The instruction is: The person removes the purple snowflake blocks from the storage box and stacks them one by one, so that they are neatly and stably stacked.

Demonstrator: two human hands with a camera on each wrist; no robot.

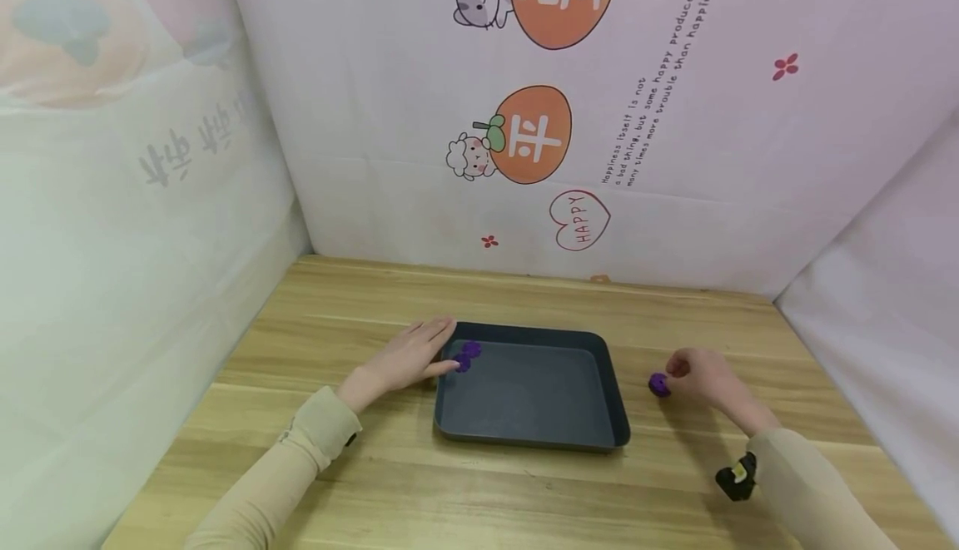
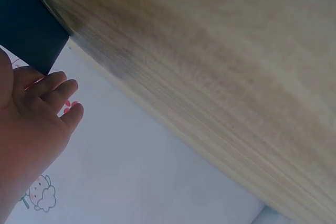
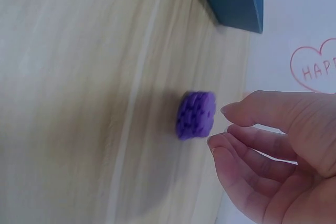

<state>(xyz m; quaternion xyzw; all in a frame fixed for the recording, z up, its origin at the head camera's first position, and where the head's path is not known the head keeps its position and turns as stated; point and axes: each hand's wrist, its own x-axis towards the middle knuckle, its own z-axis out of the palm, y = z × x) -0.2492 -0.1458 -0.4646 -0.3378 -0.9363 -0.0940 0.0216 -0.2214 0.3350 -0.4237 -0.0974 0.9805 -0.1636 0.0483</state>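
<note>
A dark grey rectangular tray (image 1: 532, 396) lies on the wooden table. At its upper left corner my left hand (image 1: 408, 354) touches the rim, fingers fairly straight and thumb reaching over the edge. Near that thumb, small purple pieces (image 1: 472, 349) lie inside the tray. In the left wrist view, the left hand's fingers (image 2: 65, 85) are beside the tray corner (image 2: 34, 24). Right of the tray, a knobbly purple piece (image 3: 197, 115) stands on the tabletop. My right hand (image 1: 708, 377) is just beside it, thumb and fingers bent and apart, with a small gap to the piece.
The wooden table (image 1: 360, 483) extends around the tray. A white printed cloth (image 1: 419, 192) hangs behind it, with more white cloth at the left (image 1: 165, 267) and right (image 1: 877, 284). A dark strap piece (image 1: 737, 479) is at the right wrist.
</note>
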